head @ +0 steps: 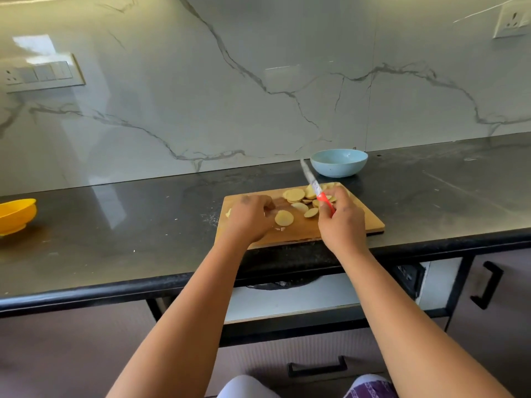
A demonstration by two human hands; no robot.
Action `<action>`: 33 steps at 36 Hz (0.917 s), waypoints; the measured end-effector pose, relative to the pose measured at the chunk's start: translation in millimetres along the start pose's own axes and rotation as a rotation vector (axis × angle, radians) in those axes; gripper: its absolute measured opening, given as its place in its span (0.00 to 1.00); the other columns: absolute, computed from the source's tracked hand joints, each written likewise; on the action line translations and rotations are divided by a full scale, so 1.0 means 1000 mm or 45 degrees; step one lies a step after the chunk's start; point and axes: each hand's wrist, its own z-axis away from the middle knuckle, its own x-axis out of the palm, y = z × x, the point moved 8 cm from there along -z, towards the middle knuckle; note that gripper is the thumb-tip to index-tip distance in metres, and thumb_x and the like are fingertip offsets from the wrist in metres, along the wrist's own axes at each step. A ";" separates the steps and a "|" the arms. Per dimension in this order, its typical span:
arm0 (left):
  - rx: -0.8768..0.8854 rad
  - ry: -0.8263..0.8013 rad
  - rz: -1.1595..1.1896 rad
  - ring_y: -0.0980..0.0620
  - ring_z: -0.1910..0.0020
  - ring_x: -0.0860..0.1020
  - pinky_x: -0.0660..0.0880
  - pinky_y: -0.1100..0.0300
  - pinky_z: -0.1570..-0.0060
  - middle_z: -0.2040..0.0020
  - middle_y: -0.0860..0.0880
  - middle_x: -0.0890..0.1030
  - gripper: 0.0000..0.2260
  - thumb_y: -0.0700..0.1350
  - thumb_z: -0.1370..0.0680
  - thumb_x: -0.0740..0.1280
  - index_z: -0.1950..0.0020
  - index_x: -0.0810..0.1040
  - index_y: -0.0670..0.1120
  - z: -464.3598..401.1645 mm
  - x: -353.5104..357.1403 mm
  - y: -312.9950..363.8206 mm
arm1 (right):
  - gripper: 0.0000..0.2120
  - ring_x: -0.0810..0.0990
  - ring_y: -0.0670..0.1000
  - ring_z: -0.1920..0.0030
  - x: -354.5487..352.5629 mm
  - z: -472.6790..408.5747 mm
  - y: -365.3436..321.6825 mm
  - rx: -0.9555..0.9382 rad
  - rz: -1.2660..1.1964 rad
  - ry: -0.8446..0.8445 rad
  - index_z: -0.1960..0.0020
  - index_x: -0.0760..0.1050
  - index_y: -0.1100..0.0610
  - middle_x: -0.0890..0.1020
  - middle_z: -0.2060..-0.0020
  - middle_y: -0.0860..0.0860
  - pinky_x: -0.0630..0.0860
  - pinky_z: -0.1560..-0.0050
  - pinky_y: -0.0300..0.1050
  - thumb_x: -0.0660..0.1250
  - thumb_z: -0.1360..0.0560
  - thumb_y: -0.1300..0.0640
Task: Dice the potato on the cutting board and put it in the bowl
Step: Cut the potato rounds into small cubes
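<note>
A wooden cutting board (pixel 370 222) lies on the black counter near its front edge. Several round potato slices (pixel 295 195) are spread over its far half, and one slice (pixel 284 218) lies apart near the middle. My left hand (pixel 249 218) rests on the board's left part with curled fingers next to that slice; whether it holds anything is hidden. My right hand (pixel 342 222) grips the red handle of a knife (pixel 310 178), its blade raised and pointing away to the left. A light blue bowl (pixel 339 162) stands empty behind the board.
A yellow bowl (pixel 17 215) sits at the counter's far left. The marble wall rises right behind the blue bowl. Below the counter edge are a partly open drawer (pixel 287 305) and cabinet handles (pixel 487 285).
</note>
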 end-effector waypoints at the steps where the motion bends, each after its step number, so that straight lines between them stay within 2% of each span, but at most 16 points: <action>1: 0.021 -0.020 0.005 0.50 0.49 0.79 0.76 0.56 0.51 0.47 0.50 0.84 0.09 0.48 0.22 0.66 0.45 0.83 0.48 0.004 0.002 0.000 | 0.07 0.71 0.45 0.69 0.000 0.005 -0.002 -0.006 0.037 -0.054 0.43 0.75 0.56 0.75 0.66 0.48 0.63 0.75 0.37 0.62 0.19 0.57; 3: 0.025 -0.047 0.005 0.50 0.44 0.77 0.75 0.55 0.44 0.45 0.52 0.83 0.10 0.52 0.22 0.67 0.44 0.83 0.53 0.009 0.008 0.000 | 0.06 0.71 0.43 0.68 0.001 0.016 -0.005 -0.012 0.124 -0.169 0.46 0.76 0.55 0.73 0.67 0.44 0.67 0.73 0.39 0.62 0.19 0.56; 5: 0.032 -0.067 -0.033 0.49 0.39 0.73 0.71 0.53 0.40 0.44 0.52 0.82 0.11 0.55 0.22 0.67 0.43 0.83 0.55 0.012 0.015 0.002 | 0.05 0.74 0.46 0.65 0.001 0.024 -0.010 -0.017 0.225 -0.236 0.48 0.76 0.53 0.76 0.64 0.45 0.72 0.69 0.43 0.61 0.19 0.57; 7: 0.063 -0.087 -0.053 0.47 0.38 0.71 0.69 0.49 0.37 0.44 0.52 0.83 0.10 0.51 0.21 0.65 0.43 0.83 0.54 0.015 0.019 0.007 | 0.06 0.75 0.49 0.63 0.000 0.031 -0.014 0.003 0.328 -0.268 0.50 0.75 0.52 0.78 0.62 0.48 0.74 0.67 0.45 0.60 0.20 0.59; 9: 0.065 -0.091 -0.024 0.45 0.38 0.72 0.69 0.48 0.38 0.43 0.50 0.83 0.13 0.43 0.22 0.62 0.43 0.84 0.52 0.017 0.020 0.010 | 0.06 0.76 0.50 0.63 -0.003 0.034 -0.017 0.035 0.435 -0.290 0.52 0.74 0.53 0.78 0.62 0.49 0.75 0.66 0.46 0.61 0.22 0.62; 12: 0.026 -0.064 -0.001 0.44 0.37 0.72 0.68 0.49 0.35 0.39 0.45 0.79 0.19 0.37 0.23 0.59 0.39 0.82 0.51 0.023 0.015 0.012 | 0.06 0.76 0.50 0.63 -0.005 0.039 -0.021 0.086 0.541 -0.345 0.52 0.73 0.53 0.76 0.63 0.50 0.71 0.69 0.42 0.62 0.22 0.63; 15: -0.003 -0.038 -0.003 0.44 0.39 0.73 0.68 0.49 0.35 0.37 0.43 0.77 0.19 0.37 0.23 0.58 0.38 0.81 0.52 0.025 0.014 0.009 | 0.05 0.76 0.51 0.61 -0.002 0.042 -0.027 0.100 0.569 -0.417 0.50 0.73 0.54 0.76 0.61 0.50 0.67 0.69 0.41 0.62 0.22 0.63; 20: -0.045 -0.032 0.012 0.44 0.35 0.70 0.65 0.49 0.32 0.37 0.43 0.75 0.18 0.38 0.22 0.58 0.38 0.81 0.52 0.026 0.014 0.008 | 0.07 0.72 0.51 0.61 0.001 0.042 -0.046 0.032 0.699 -0.442 0.50 0.71 0.55 0.72 0.62 0.50 0.62 0.72 0.41 0.56 0.21 0.65; 22: -0.037 -0.027 0.005 0.44 0.36 0.70 0.65 0.50 0.33 0.38 0.43 0.76 0.17 0.39 0.21 0.59 0.38 0.81 0.53 0.027 0.013 0.009 | 0.09 0.71 0.52 0.61 0.008 0.043 -0.054 0.012 0.726 -0.467 0.50 0.70 0.56 0.73 0.60 0.52 0.62 0.71 0.42 0.53 0.21 0.66; 24: -0.034 -0.018 0.001 0.45 0.38 0.71 0.65 0.51 0.34 0.40 0.43 0.77 0.16 0.41 0.21 0.60 0.39 0.81 0.54 0.027 0.013 0.008 | 0.11 0.72 0.52 0.59 0.018 0.041 -0.060 0.017 0.733 -0.543 0.46 0.72 0.57 0.77 0.54 0.55 0.67 0.65 0.44 0.53 0.20 0.65; 27: -0.041 -0.014 -0.020 0.47 0.37 0.68 0.59 0.53 0.34 0.42 0.46 0.78 0.16 0.42 0.20 0.60 0.39 0.81 0.56 0.028 0.012 0.009 | 0.13 0.76 0.54 0.53 0.019 0.034 -0.063 0.115 0.793 -0.714 0.40 0.73 0.58 0.78 0.49 0.55 0.72 0.58 0.45 0.61 0.23 0.66; 29: -0.035 -0.029 -0.039 0.46 0.35 0.67 0.56 0.53 0.33 0.41 0.46 0.78 0.18 0.41 0.21 0.59 0.38 0.80 0.56 0.029 0.012 0.010 | 0.16 0.78 0.55 0.52 0.007 0.031 -0.063 0.186 0.888 -0.819 0.39 0.74 0.59 0.77 0.54 0.55 0.74 0.54 0.46 0.67 0.26 0.66; 32: -0.030 -0.041 -0.073 0.46 0.33 0.66 0.57 0.52 0.33 0.38 0.46 0.78 0.19 0.39 0.22 0.58 0.37 0.80 0.55 0.029 0.012 0.010 | 0.14 0.76 0.54 0.54 -0.016 0.034 -0.060 0.224 0.992 -0.904 0.40 0.74 0.59 0.74 0.59 0.53 0.74 0.53 0.46 0.69 0.26 0.63; 33: -0.028 -0.043 -0.082 0.46 0.33 0.66 0.57 0.52 0.33 0.38 0.46 0.78 0.19 0.39 0.22 0.58 0.37 0.80 0.54 0.029 0.012 0.010 | 0.14 0.74 0.54 0.55 -0.022 0.036 -0.057 0.233 1.003 -0.919 0.40 0.74 0.57 0.74 0.58 0.53 0.74 0.52 0.47 0.69 0.25 0.61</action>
